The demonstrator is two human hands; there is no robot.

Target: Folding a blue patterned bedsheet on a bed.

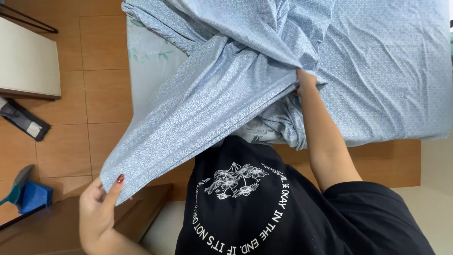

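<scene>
Left hand [96,212] at 7 o'clock pinches the blue sheet [212,99] corner; right hand [304,81] at 1 o'clock grips bunched fabric over the bed [146,61]. I'd keep that stretch taut so it folds even.

— What carries it all?
— A bed [146,71] with a pale, leaf-printed mattress, half under a blue patterned sheet [377,71] lying rumpled across it.
— And beside it?
— A brown tiled floor [101,104]; a blue dustpan [33,196] rests there, left.
</scene>
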